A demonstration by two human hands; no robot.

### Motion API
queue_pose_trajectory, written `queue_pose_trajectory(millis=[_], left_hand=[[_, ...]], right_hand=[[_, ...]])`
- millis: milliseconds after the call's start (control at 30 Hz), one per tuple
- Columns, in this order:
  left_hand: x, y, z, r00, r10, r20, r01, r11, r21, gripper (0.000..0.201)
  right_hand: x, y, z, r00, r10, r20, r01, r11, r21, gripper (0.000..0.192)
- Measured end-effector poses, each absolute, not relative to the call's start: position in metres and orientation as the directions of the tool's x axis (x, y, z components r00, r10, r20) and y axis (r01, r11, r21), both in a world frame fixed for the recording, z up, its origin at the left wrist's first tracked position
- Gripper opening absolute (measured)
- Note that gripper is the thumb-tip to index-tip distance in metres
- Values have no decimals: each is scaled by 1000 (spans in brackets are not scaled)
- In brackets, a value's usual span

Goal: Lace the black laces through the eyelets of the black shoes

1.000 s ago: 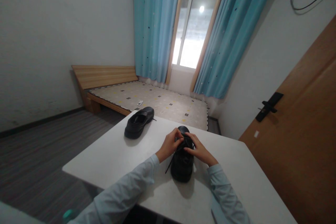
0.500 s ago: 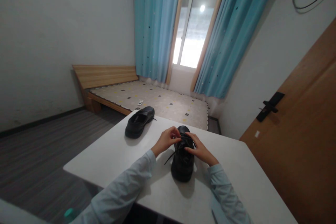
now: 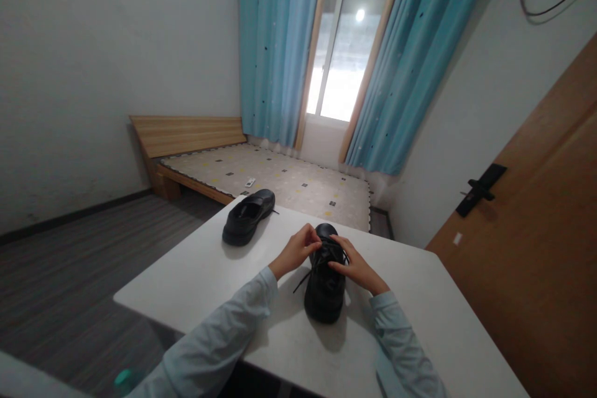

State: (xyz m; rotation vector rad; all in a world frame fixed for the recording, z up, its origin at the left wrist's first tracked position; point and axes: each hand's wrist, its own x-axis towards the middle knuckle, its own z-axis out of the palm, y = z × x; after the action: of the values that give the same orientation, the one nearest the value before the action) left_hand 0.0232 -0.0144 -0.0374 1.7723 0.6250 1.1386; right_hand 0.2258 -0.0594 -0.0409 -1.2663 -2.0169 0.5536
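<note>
A black lace-up shoe stands on the white table, its heel toward me and its toe toward the window. My left hand pinches the black shoelace at the shoe's left side, thumb and index finger together. My right hand curls round the lacing from the right, its fingertips and thumb on the laces; a lace loop shows beside its fingers. One loose lace end sticks out to the left below my left hand. Exactly how the laces run between my fingers is hard to make out.
A second black shoe rests at the table's far left, a lace end poking out on its right. Beyond the table is a bed with a small white object on it. A wooden door stands to the right.
My left fingers have shifted very slightly at the laces. The right hand and both shoes stay in place.
</note>
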Motion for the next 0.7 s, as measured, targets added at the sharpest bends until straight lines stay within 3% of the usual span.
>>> queue_pose_trajectory(millis=[100,200,433,700], left_hand=[[28,-10,-44,478,780,403,-215,-341,915,28],[28,-9,-44,479,782,399,-209,-341,917,28],[17,-19,-28,470,771,429,175,-558,812,17],[9,-10,-31,511,700,498,392,-706,590,12]], right_hand=[[225,-60,-40,-290,901,323,607,434,-665,64],[226,-60,-40,-291,904,315,605,428,-672,64],[226,-61,-37,-294,906,306,596,424,-682,64],[226,-60,-38,-288,909,302,597,417,-685,64]])
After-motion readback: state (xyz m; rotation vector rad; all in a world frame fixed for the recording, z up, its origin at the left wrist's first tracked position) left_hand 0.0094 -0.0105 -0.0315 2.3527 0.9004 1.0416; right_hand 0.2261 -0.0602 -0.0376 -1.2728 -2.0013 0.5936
